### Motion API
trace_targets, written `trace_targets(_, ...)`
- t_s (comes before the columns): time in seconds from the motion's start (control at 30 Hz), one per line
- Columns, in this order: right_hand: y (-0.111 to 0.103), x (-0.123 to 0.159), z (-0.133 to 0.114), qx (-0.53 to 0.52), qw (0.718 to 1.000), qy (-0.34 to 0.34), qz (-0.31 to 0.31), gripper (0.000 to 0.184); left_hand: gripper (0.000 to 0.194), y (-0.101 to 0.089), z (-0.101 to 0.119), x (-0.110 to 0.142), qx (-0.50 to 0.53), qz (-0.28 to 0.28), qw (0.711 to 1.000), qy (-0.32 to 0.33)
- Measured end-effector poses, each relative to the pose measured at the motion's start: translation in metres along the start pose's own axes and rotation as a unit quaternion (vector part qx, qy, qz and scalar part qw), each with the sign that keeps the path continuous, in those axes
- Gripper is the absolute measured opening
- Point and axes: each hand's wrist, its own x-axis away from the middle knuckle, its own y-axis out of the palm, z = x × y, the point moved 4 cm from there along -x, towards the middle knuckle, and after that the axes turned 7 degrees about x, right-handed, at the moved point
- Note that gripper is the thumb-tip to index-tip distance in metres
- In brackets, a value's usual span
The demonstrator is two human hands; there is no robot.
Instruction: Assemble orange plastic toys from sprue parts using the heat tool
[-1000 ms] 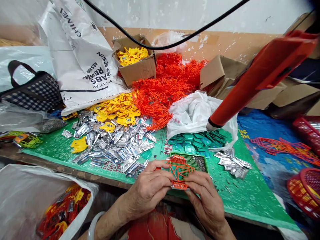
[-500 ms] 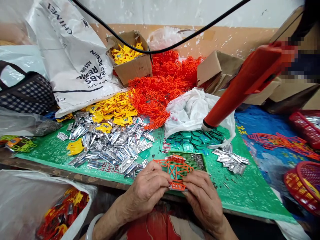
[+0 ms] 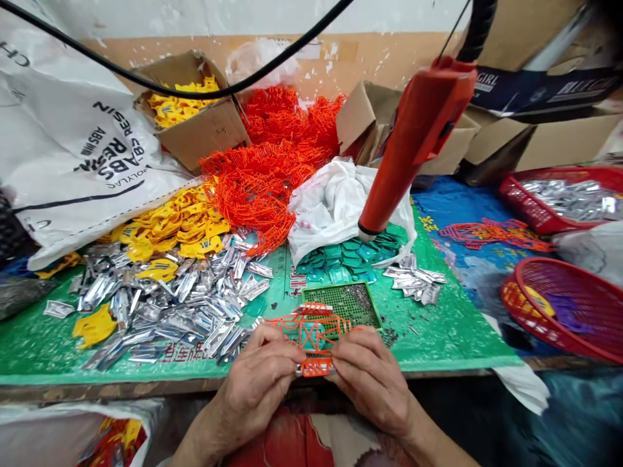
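Between my two hands is an orange plastic lattice frame [image 3: 315, 331], held above the table's front edge. Silvery pieces show along its near and far sides, and something teal shows through its middle. My left hand [image 3: 260, 373] pinches the left end with thumb and fingers. On the right end, my right hand [image 3: 370, 373] is closed in the same way. Just beyond the frame lies a green mesh tray [image 3: 335, 295] with small dark screws heaped at its right. A red electric screwdriver [image 3: 413, 143] hangs tip-down above the teal pieces [image 3: 348, 259].
Silver pieces [image 3: 165, 305] and yellow parts [image 3: 170, 220] are heaped at left. Orange frames [image 3: 272, 168] pile up behind, beside a white bag [image 3: 335, 201] and cardboard boxes [image 3: 199, 130]. Red baskets [image 3: 516, 305] stand at right. A black cable [image 3: 272, 68] crosses overhead.
My view has turned to the right, so the table's contents appear shifted left and more of the red baskets shows. Both hands still hold the frame, and teal now shows through its middle.
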Motion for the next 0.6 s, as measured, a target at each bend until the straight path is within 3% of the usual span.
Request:
trace_targets(0.33,-0.003,0.005,0.003,0.028,1.0,0.0,0.003,0.01,0.027,0.005,0.004,-0.002,-0.017,-0.008,1.0,0.005)
trace_targets(0.6,0.007,0.006,0.003,-0.04,0.997,0.033,-0.06,0.018,0.027,0.012,0.006,-0.002,-0.039,-0.005,0.999,0.003)
